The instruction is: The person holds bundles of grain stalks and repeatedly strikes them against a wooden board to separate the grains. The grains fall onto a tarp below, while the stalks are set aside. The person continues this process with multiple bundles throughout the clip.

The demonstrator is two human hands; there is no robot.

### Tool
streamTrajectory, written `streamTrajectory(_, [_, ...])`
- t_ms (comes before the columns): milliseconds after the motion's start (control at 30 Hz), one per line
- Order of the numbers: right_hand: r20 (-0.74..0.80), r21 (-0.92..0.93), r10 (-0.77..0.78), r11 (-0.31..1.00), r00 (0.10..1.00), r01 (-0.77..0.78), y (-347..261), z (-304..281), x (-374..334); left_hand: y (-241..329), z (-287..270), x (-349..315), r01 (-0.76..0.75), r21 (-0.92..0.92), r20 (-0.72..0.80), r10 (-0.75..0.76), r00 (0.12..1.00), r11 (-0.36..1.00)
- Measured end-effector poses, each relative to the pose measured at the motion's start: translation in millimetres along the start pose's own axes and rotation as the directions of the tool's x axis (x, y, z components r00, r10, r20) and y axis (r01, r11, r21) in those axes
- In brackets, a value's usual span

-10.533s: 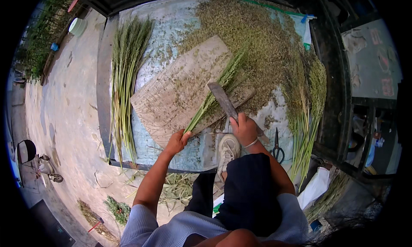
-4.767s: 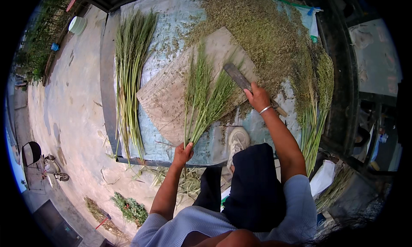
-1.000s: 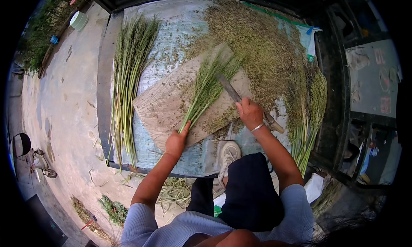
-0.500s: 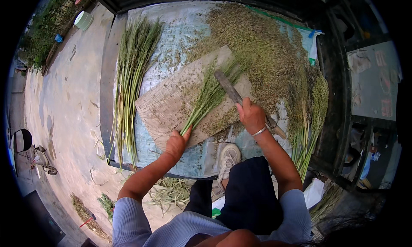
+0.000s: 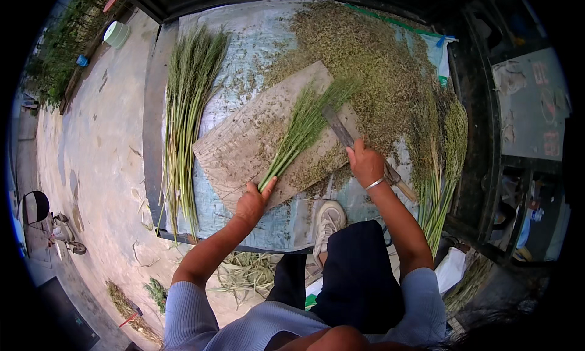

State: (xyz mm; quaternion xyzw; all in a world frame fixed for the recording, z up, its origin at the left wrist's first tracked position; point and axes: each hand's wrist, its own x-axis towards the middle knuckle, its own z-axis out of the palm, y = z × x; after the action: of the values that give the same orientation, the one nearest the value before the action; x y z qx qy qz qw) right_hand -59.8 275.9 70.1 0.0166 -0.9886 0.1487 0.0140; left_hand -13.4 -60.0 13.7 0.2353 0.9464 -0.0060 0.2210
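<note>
My left hand (image 5: pixel 252 203) is closed round the stem ends of a small bunch of green seed-headed stalks (image 5: pixel 298 128). The bunch slants up and right across a worn wooden board (image 5: pixel 228 134), its feathery heads at the board's far right edge. My right hand (image 5: pixel 367 166) grips a long, flat, dark blade-like tool (image 5: pixel 339 126), whose light wooden handle end juts out behind the hand. The blade's tip is at the right side of the seed heads; whether it touches them I cannot tell. Small loose seeds speckle the board.
Loose seed (image 5: pixel 378 64) is heaped over the pale sheet (image 5: pixel 256 31) beyond the board. A larger stalk bundle (image 5: pixel 189 107) lies at the left, more stalks (image 5: pixel 448 162) at the right. My shoe (image 5: pixel 329 222) rests on the sheet's near edge. A dark metal frame (image 5: pixel 472 107) borders the right side.
My right hand and the blade have moved right and slightly nearer me, along the seed heads. The heads now show more fully; my left hand has barely shifted.
</note>
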Motion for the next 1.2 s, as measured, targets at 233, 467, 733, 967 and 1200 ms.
streamTrajectory(233, [0.095,0.123,-0.245,0.965,0.965,0.233,-33,52,-7,-2,2,3,0.006,0.164,0.028,-0.011,1.000,0.987])
streamTrajectory(467, [-0.071,-0.122,0.104,0.986,0.992,-0.112,17,-16,49,6,15,2,0.036,0.214,0.001,-0.037,0.999,0.976])
streamTrajectory(733, [0.073,0.096,-0.104,0.991,0.992,0.097,18,56,35,-1,-5,5,-0.006,0.068,0.082,0.000,0.997,0.998])
streamTrajectory(967, [0.060,-0.035,-0.112,0.993,0.992,0.114,38,44,58,3,-33,-5,0.015,0.004,0.132,-0.016,0.991,1.000])
streamTrajectory(1200, [-0.008,-0.144,0.147,0.979,0.989,-0.147,85,41,74,-18,-63,-87,0.100,-0.035,0.198,-0.091,0.976,0.994])
